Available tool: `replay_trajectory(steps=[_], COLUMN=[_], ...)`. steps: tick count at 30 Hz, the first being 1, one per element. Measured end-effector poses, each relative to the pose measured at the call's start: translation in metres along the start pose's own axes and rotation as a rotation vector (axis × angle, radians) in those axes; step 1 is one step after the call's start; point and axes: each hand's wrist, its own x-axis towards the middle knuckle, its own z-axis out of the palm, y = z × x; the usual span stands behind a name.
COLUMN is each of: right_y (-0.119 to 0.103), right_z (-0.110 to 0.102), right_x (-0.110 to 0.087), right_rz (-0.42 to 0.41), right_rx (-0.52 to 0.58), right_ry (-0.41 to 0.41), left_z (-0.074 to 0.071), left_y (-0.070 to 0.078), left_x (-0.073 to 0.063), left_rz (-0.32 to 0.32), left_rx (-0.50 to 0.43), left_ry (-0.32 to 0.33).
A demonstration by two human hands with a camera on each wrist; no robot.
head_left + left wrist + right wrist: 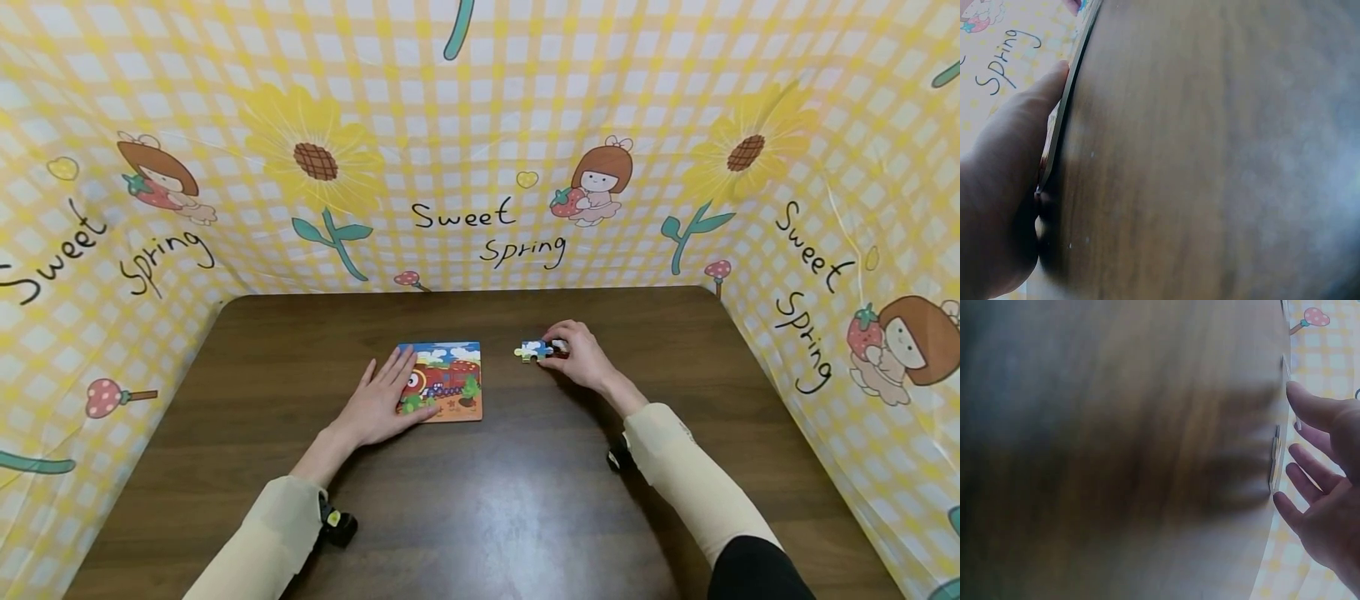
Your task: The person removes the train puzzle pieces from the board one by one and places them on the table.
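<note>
My left hand [385,400] lies with spread fingers over the left part of a square picture puzzle [457,383] showing a red train. In the left wrist view the thumb [1047,87] rests along the puzzle's thin edge [1063,115]. To the right, my right hand [581,357] pinches a blue, white and green jigsaw piece [533,351] between thumb and index finger. Another, darker piece [559,347] shows partly under that hand. From the right wrist, the pinched piece [1286,369] appears edge-on, and the other piece [1274,459] sits low beside the remaining fingers.
Both hands work over a dark brown wooden table [480,500]. A yellow checked cloth [480,125] with printed flowers and lettering walls the back and both sides. Small black devices, one at the left wrist [340,527] and one at the right [617,457], hang beneath the sleeves.
</note>
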Motion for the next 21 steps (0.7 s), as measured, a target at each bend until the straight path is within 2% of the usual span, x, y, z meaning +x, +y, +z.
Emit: replay_trajectory(steps=[10, 21], right_y=[0.004, 0.011], right_z=[-0.004, -0.001], right_x=[0.005, 0.008], right_rz=[-0.009, -0.050], right_rx=[-0.029, -0.035], right_ry=[-0.041, -0.031], left_z=[0.000, -0.001], left_y=[-0.001, -0.001], left_x=[0.000, 0.000], left_rz=[-0.002, 0.000], left_rx=[-0.005, -0.005], left_ry=[-0.003, -0.005])
